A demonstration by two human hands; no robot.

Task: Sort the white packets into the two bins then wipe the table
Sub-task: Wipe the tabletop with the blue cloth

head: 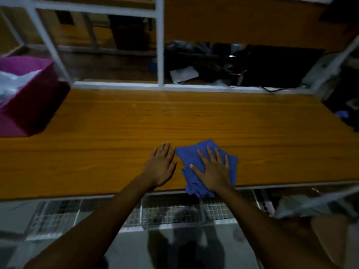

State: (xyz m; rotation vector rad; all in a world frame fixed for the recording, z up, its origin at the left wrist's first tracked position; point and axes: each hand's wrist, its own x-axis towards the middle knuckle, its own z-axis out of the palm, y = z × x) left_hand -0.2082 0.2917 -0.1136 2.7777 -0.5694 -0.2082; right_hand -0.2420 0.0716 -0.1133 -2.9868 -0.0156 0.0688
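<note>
A blue cloth (pixel 189 152) lies at the near edge of the wooden table (pixel 116 123), one corner hanging over the edge. My right hand (pixel 212 167) presses flat on the cloth with straight, spread fingers. Just left of the cloth, my left hand (pixel 162 162) rests flat on the bare wood, fingers straight. A magenta bin (pixel 31 101) stands at the table's left end with white packets (pixel 11 82) inside it. A dark bin (pixel 345 113) shows partly at the right edge; its contents are hard to make out.
A white metal frame (pixel 159 45) rises along the table's far edge. Behind it lie dark bags, cables and a sheet of paper (pixel 183 74). Below the near edge runs a wire-mesh shelf (pixel 171 210) above a grey floor.
</note>
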